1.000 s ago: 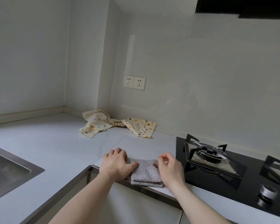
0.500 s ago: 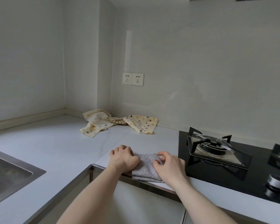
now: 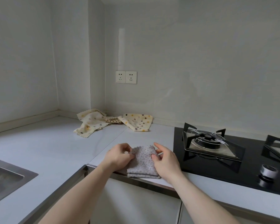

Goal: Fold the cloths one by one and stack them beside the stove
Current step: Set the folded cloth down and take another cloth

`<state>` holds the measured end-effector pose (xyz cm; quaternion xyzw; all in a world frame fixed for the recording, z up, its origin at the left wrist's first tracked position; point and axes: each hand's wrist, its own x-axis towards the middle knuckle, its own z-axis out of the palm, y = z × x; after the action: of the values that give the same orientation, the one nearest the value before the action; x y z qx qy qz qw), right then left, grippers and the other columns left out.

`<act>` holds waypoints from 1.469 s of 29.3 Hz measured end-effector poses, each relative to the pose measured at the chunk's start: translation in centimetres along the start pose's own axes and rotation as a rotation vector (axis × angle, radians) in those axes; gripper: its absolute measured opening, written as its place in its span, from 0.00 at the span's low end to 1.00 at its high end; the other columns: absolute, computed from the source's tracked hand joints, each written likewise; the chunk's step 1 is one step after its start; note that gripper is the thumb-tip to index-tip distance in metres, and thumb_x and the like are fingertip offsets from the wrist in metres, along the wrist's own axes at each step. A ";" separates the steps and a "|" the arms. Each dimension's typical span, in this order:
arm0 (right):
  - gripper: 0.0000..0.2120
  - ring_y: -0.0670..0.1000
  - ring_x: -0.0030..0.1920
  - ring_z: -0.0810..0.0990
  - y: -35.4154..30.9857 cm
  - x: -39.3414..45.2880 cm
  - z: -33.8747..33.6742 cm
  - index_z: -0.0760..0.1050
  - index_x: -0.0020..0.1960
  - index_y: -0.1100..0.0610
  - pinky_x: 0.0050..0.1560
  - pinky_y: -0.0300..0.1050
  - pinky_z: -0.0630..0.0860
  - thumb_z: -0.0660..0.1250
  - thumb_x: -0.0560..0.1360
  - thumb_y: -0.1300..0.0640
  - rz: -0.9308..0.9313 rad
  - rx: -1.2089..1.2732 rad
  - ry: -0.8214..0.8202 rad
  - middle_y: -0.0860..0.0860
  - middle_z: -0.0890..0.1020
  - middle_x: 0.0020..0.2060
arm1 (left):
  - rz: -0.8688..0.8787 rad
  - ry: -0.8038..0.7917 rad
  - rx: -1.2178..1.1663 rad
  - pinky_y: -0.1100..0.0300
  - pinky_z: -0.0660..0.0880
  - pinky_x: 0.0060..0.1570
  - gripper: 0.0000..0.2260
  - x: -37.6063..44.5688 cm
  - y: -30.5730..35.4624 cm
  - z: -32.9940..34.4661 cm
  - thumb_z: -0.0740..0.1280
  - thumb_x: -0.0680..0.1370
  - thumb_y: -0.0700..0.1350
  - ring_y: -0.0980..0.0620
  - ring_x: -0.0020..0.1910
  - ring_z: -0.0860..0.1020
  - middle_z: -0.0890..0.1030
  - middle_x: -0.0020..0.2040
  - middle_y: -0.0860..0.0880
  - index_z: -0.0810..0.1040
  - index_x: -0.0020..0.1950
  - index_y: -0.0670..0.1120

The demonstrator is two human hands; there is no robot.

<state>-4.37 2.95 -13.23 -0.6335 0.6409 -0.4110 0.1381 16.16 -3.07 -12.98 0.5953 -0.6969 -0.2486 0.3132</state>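
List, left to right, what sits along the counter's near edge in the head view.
Sink → left hand → folded grey cloth → right hand → stove knob.

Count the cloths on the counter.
4: grey cloth beside the stove; left cream cloth, checked cloth and right cream cloth by the wall. Others may lie hidden beneath.

A pale grey L-shaped countertop [image 3: 47, 151] filled the lower half of the view, meeting plain off-white walls [image 3: 200, 62] in a corner at 11 o'clock. A stainless steel sink basin [image 3: 3, 180] was sunk into it at 8 o'clock. A white double wall socket [image 3: 126, 77] sat just above centre, toward 12 o'clock. A brushed metal edge strip [image 3: 144, 181] and white cabinet doors [image 3: 132, 206] lay at 6 o'clock.
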 end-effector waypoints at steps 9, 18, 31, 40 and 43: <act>0.05 0.44 0.42 0.78 -0.3 0.2 -0.1 0.80 0.46 0.46 0.51 0.45 0.76 0.68 0.77 0.46 0.014 -0.086 0.011 0.40 0.79 0.39 | 0.076 -0.011 -0.328 0.53 0.79 0.42 0.11 0.2 -0.5 0.0 0.75 0.67 0.42 0.52 0.35 0.81 0.85 0.39 0.47 0.81 0.48 0.47; 0.18 0.47 0.59 0.80 -0.3 0.1 0.1 0.75 0.68 0.43 0.68 0.48 0.72 0.69 0.78 0.52 -0.001 -0.151 0.007 0.41 0.82 0.59 | 0.150 0.027 -0.142 0.59 0.77 0.38 0.02 0.2 -0.7 0.1 0.76 0.73 0.48 0.55 0.34 0.80 0.83 0.35 0.54 0.84 0.42 0.53; 0.11 0.43 0.42 0.79 0.5 0.4 0.4 0.84 0.51 0.48 0.46 0.37 0.74 0.68 0.79 0.63 -0.167 0.024 0.179 0.40 0.80 0.50 | 0.182 0.107 -0.263 0.68 0.74 0.35 0.03 -0.7 0.0 0.0 0.74 0.77 0.46 0.60 0.31 0.79 0.85 0.35 0.54 0.88 0.46 0.53; 0.14 0.43 0.44 0.82 0.5 0.2 0.3 0.83 0.41 0.49 0.46 0.42 0.80 0.68 0.73 0.68 -0.163 0.089 0.226 0.41 0.83 0.42 | 0.164 0.109 -0.236 0.76 0.73 0.39 0.06 -1.4 0.6 -0.3 0.73 0.75 0.41 0.64 0.41 0.83 0.87 0.41 0.60 0.88 0.45 0.52; 0.14 0.44 0.42 0.79 0.3 0.1 0.3 0.79 0.38 0.49 0.42 0.39 0.76 0.69 0.72 0.68 -0.180 0.071 0.225 0.42 0.80 0.40 | 0.151 0.119 -0.227 0.74 0.73 0.37 0.08 -1.4 0.7 -0.3 0.72 0.75 0.40 0.63 0.40 0.83 0.86 0.39 0.59 0.87 0.43 0.53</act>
<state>-4.44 2.69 -13.58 -0.6331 0.5780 -0.5124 0.0503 16.09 -1.56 -12.48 0.5156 -0.6874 -0.2657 0.4370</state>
